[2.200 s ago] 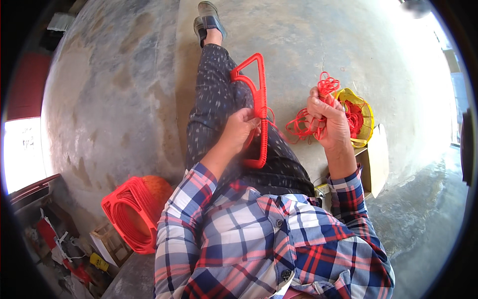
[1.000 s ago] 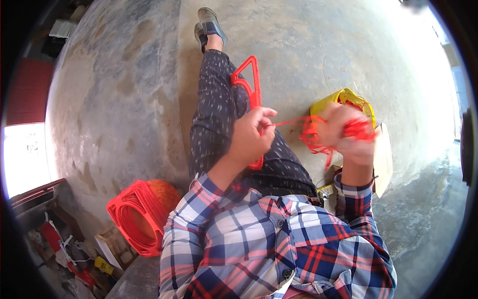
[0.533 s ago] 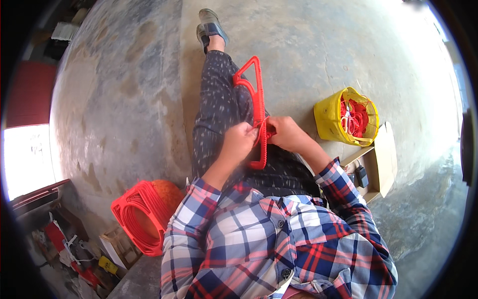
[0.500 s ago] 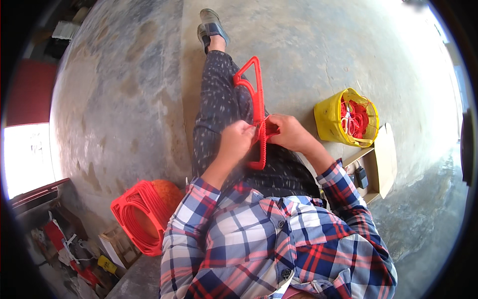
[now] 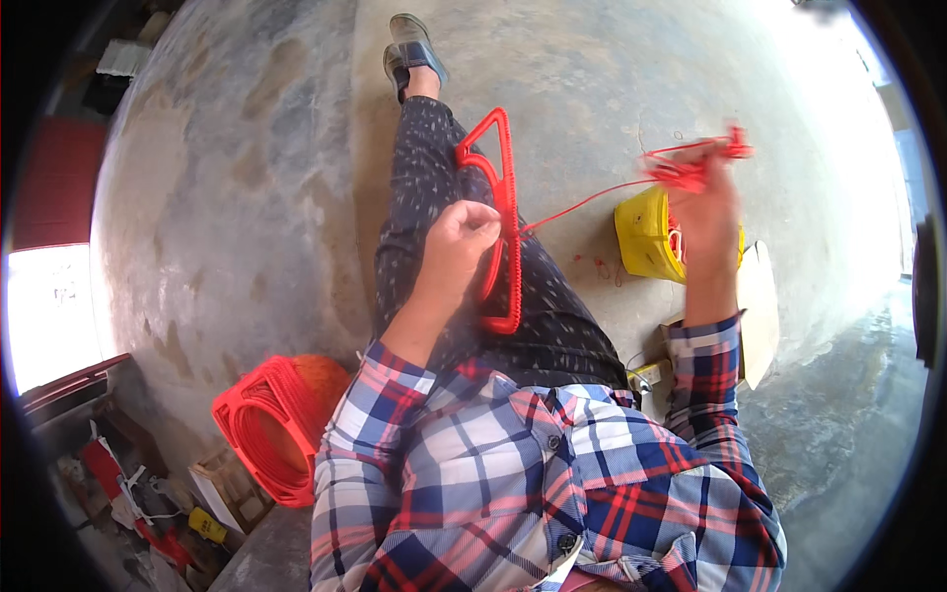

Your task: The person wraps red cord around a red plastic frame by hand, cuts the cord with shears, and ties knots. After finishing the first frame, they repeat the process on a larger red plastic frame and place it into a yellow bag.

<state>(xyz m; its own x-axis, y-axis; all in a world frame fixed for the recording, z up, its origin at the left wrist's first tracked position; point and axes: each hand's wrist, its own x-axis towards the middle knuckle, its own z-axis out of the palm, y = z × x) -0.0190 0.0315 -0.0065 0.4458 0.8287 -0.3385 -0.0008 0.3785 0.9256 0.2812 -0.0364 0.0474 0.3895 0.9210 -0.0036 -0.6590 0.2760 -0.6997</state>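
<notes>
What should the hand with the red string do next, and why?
Probably bring the right hand back toward the red hanger to lay another turn. The red string runs taut from the hanger, which the left hand steadies on the lap, up to the raised right hand.

Layout at seated lap, concrete floor point(image 5: 247, 197)

Red triangular plastic frame point(image 5: 501, 212) laid on lap; yellow plastic bucket point(image 5: 646, 237) right of it; stacked red frames point(image 5: 268, 429) at left.

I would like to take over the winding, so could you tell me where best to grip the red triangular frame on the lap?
Grip the red triangular frame on its long straight side, from the left, as the left hand does; the taut red cord leaves rightward.
</notes>
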